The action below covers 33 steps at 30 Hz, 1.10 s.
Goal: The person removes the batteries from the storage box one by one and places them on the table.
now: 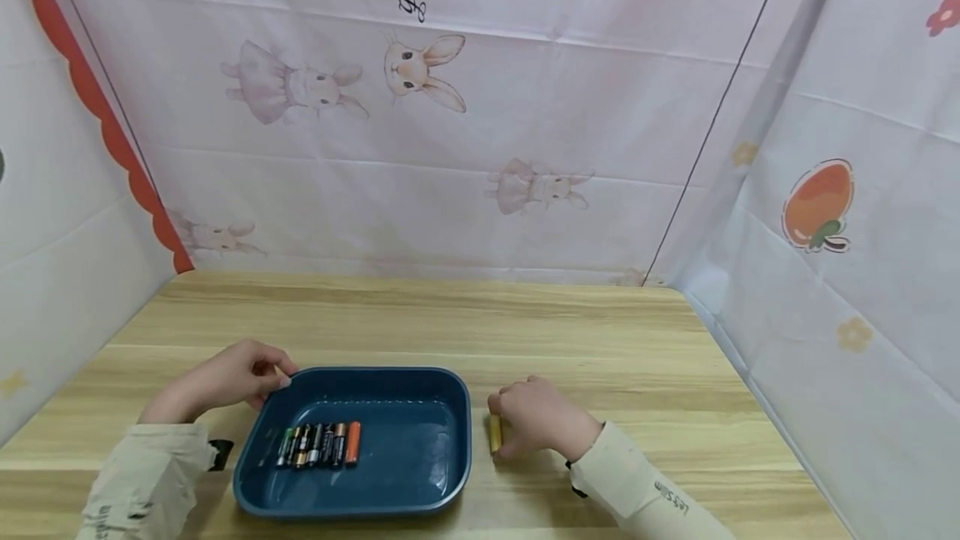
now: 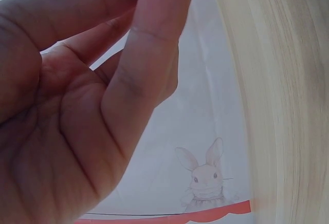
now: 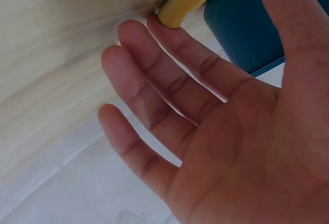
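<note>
A dark blue rectangular tray (image 1: pixel 405 473) sits on the table. Its upper left corner is pinched by my left hand (image 1: pixel 236 377), thumb and forefinger at the rim. Inside, in the left half, several batteries (image 1: pixel 315 445) lie side by side in a row, mostly black, with an orange one (image 1: pixel 353 443) at the right end. To the right of the tray, my right hand (image 1: pixel 542 417) pinches a yellow battery (image 1: pixel 496 433) by its ends, low over the tabletop. The right wrist view shows the forefinger against one end of that yellow battery (image 3: pixel 193 0); the other fingers are loosely bent.
The wood-grain table (image 1: pixel 420 315) reaches back to a pale cloth wall (image 1: pixel 450 215) printed with rabbits. Cloth walls also stand at the left (image 1: pixel 67 273) and right (image 1: pixel 885 407) sides. Each wrist carries a dark strap.
</note>
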Available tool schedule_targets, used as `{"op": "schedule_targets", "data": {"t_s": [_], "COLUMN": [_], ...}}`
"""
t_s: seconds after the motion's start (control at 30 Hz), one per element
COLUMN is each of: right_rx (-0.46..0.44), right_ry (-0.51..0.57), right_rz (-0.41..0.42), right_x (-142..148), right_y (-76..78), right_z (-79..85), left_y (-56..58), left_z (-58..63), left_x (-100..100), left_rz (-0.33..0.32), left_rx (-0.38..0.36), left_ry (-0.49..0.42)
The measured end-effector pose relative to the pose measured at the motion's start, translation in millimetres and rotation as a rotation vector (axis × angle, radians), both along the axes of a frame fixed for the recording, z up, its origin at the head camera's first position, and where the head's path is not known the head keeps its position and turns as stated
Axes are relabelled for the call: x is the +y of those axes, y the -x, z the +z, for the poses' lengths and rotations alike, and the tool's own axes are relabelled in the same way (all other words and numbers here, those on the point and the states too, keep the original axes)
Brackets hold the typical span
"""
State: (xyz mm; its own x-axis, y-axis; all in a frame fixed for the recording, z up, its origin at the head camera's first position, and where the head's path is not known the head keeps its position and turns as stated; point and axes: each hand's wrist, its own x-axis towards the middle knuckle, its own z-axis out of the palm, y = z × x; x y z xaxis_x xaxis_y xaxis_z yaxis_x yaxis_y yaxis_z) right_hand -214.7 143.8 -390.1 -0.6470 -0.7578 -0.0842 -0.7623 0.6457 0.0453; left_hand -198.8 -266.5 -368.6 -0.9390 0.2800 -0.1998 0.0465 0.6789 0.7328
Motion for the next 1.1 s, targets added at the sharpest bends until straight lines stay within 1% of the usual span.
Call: {"op": "schedule_targets", "data": {"t_s": [0.3, 0.63, 0.93, 1.1], "right_rx": [0.006, -0.021, -0.042, -0.044], "right_ry": [0.017, 0.003, -0.014, -0.023], "right_rz": [0.013, -0.009, -0.031, -0.034], "right_x": [-0.5, -1.5, -1.2, -0.9], "right_y": [-1.6, -2.3, -2.0, -1.9], "right_z": [1.6, 2.9, 2.2, 4.1], "left_y": [-1.0, -0.8, 0.4, 0.0], "left_z": [1.5, 2.3, 1.2, 1.5], "left_x": [-1.0, 0.1, -2.0, -1.3], "left_rz": [0.004, 0.016, -0.017, -0.020], "left_rx": [0.013, 0.013, 0.004, 0.006], "left_ry": [0.022, 0.030, -0.009, -0.006]}}
